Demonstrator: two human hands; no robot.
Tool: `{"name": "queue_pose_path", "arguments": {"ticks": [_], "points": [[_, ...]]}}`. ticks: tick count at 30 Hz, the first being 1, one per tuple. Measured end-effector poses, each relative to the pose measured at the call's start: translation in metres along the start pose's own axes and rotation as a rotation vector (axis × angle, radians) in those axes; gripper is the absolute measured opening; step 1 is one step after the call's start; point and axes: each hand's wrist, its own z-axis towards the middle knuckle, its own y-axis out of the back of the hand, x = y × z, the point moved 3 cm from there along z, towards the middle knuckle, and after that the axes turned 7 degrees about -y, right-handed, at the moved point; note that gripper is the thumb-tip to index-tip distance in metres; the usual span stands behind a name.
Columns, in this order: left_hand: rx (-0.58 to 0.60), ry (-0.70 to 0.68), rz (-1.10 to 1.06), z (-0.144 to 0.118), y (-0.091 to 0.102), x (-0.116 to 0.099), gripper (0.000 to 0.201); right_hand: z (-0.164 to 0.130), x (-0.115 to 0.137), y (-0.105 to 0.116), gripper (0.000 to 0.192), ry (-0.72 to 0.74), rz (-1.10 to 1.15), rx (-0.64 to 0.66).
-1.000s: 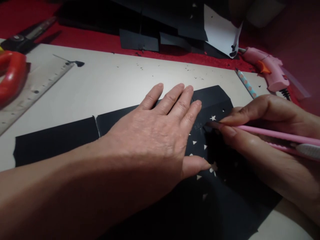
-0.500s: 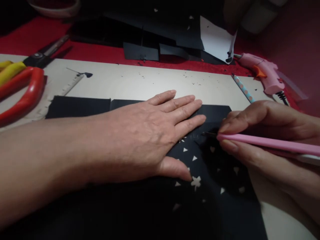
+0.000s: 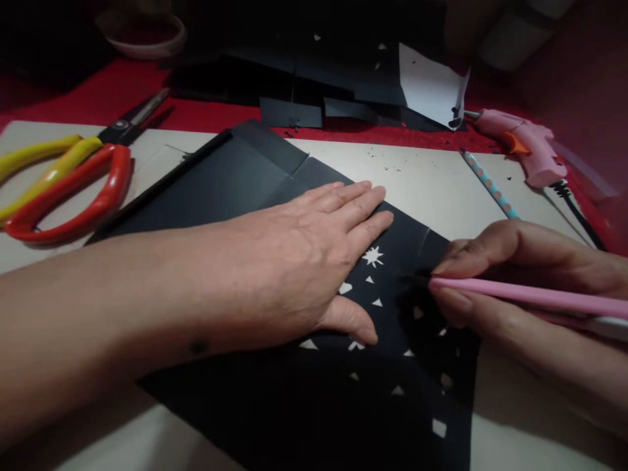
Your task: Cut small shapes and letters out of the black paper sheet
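Note:
Flat on a sheet of black card point(image 3: 210, 190) lies my left hand point(image 3: 324, 255), fingers stretched out and thumb apart. Small cut-out shapes pierce the card, among them a spiky star hole point(image 3: 373, 256) by my left index finger and several triangles. My right hand point(image 3: 495, 281) pinches a pink craft knife point(image 3: 530, 292) near its front end. The knife's dark, thin tip is over the card just right of the star, in shadow; whether it touches the card I cannot tell.
Scissors with yellow and red handles point(image 3: 115, 190) lie at the left. A blue dotted pencil point(image 3: 488, 183) and a pink glue gun point(image 3: 523, 140) are at the right. Behind are folded black card pieces point(image 3: 292, 112), white paper point(image 3: 429, 85) and a tape roll point(image 3: 147, 46). Dark scraps dot the pale board point(image 3: 417, 173).
The black card has turned clockwise under my left hand, its far left corner now pointing up the board. The star hole has come into full view. My right hand still holds the knife.

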Motion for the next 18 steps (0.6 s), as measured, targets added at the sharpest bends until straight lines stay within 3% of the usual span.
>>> {"name": "queue_pose_path", "arguments": {"ticks": [4, 9, 13, 18], "points": [[-0.07, -0.072, -0.047, -0.0031, -0.0041, 0.0083, 0.118, -0.0015, -0.0025, -0.0029, 0.005, 0.211, -0.121, -0.08], [-0.054, -0.083, -0.053, -0.0011, -0.0004, 0.0075, 0.118, 0.0009, -0.0061, -0.0015, 0.009, 0.156, -0.151, -0.069], [-0.068, -0.086, -0.053, -0.0005, 0.0002, 0.008, 0.116, 0.0019, -0.0047, -0.0007, 0.008, 0.237, -0.147, 0.032], [-0.084, -0.1, -0.048, -0.0022, -0.0019, 0.0099, 0.118, 0.0023, -0.007, -0.0019, 0.01, 0.263, -0.133, 0.0]]}}
